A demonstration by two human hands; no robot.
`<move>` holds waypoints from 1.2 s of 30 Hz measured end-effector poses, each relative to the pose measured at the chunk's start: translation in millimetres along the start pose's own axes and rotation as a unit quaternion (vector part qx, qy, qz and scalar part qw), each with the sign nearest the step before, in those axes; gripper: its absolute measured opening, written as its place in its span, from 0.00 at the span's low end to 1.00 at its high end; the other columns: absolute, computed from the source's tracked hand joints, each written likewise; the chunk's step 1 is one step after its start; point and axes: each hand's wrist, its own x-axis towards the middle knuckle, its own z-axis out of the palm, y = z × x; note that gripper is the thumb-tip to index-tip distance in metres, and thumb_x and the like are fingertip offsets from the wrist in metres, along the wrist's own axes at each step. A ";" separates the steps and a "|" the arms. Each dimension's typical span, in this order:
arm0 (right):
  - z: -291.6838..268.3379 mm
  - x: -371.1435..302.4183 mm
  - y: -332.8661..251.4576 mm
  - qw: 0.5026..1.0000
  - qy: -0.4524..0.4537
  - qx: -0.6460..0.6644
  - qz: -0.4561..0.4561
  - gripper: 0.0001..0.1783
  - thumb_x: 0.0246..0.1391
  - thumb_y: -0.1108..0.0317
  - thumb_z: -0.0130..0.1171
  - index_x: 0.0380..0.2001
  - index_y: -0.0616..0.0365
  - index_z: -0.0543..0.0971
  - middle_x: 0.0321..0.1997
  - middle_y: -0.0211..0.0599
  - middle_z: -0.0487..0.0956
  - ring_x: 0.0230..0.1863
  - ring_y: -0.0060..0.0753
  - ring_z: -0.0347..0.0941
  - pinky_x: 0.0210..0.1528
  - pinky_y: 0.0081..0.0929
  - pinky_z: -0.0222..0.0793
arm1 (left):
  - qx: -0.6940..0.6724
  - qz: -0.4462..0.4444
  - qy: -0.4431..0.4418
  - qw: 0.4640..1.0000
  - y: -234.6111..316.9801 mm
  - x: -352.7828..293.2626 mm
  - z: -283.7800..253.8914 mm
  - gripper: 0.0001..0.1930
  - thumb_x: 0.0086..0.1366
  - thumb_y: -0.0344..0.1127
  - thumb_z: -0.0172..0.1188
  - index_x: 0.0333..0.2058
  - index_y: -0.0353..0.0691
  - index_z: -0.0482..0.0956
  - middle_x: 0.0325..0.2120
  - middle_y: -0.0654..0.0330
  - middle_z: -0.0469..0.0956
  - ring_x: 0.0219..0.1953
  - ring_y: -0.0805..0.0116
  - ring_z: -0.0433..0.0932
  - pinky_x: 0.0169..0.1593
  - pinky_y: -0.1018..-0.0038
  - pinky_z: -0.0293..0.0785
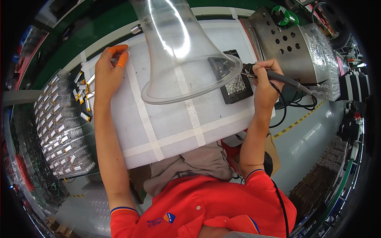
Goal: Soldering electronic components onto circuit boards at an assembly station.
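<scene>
Seated at a white work board (166, 127), matte and smooth, crossed by strips of pale tape forming a grid. Left hand (108, 73) laid flat near the board's far left corner, fingers stretched and slightly spread, gripping nothing; orange rubber finger cots (121, 55) on two fingertips. Just beside that hand, at the board's left edge, a loose scatter of small flat rectangular cells (84, 93), silvery with dark ends. Further left, clear plastic trays (59, 131), ribbed and glossy, packed with rows of the same cells.

Right hand (265, 85) curled tightly around a soldering iron (278, 77), dark rubbery handle slanting out to the right, thin metal tip pointing left toward a small black square stand (236, 85) holding a crinkled wad of shiny metal wool. Black cord (282, 111) looping down from the handle past the wrist.

Above the board's middle, a large clear plastic funnel-shaped hood (182, 51), wide flared rim, glare streaks on its curved wall, partly overlapping the black stand. At upper right, a brushed steel box (285, 47) with round punched holes, a green spool (287, 16) on top. Red short-sleeved shirt (202, 206) at the lower edge.
</scene>
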 end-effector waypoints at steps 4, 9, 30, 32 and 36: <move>-0.2 -0.3 1.4 1.000 -0.005 -0.005 -0.003 0.02 0.46 0.78 0.59 0.25 0.64 0.75 0.22 0.25 0.72 0.25 0.13 0.63 0.30 0.15 0.58 | -0.002 -0.001 0.003 1.000 0.9 -0.3 0.2 0.12 0.63 0.31 0.60 0.44 0.35 0.82 0.35 0.59 0.80 0.32 0.72 0.74 0.36 0.76 0.71; 0.7 -0.6 3.5 0.999 -0.023 -0.030 -0.027 0.02 0.49 0.77 0.58 0.26 0.60 0.75 0.23 0.25 0.73 0.23 0.11 0.61 0.24 0.12 0.55 | 0.000 -0.009 0.000 1.000 2.5 -1.0 -0.7 0.12 0.63 0.31 0.60 0.44 0.36 0.82 0.36 0.59 0.80 0.33 0.71 0.75 0.37 0.75 0.71; 1.9 -5.4 7.6 0.999 -0.024 -0.005 -0.021 0.03 0.48 0.78 0.60 0.26 0.63 0.75 0.22 0.24 0.71 0.24 0.12 0.62 0.29 0.14 0.57 | 0.003 -0.008 0.002 1.000 1.4 -0.8 -0.8 0.12 0.62 0.32 0.61 0.44 0.37 0.82 0.35 0.59 0.80 0.31 0.71 0.75 0.36 0.75 0.71; 1.9 -5.9 7.3 1.000 -0.023 -0.003 -0.021 0.03 0.49 0.78 0.60 0.26 0.63 0.75 0.22 0.24 0.71 0.24 0.11 0.61 0.28 0.14 0.56 | 0.002 -0.006 0.002 1.000 1.7 -0.7 -0.8 0.12 0.63 0.32 0.60 0.44 0.37 0.82 0.35 0.59 0.80 0.31 0.72 0.74 0.36 0.75 0.71; 1.9 -6.0 7.7 1.000 -0.020 0.001 -0.018 0.03 0.49 0.78 0.60 0.26 0.63 0.75 0.20 0.23 0.70 0.23 0.10 0.60 0.27 0.13 0.55 | 0.001 -0.003 0.004 1.000 0.9 -0.7 -0.7 0.12 0.63 0.32 0.60 0.44 0.37 0.82 0.35 0.59 0.80 0.30 0.72 0.74 0.36 0.76 0.70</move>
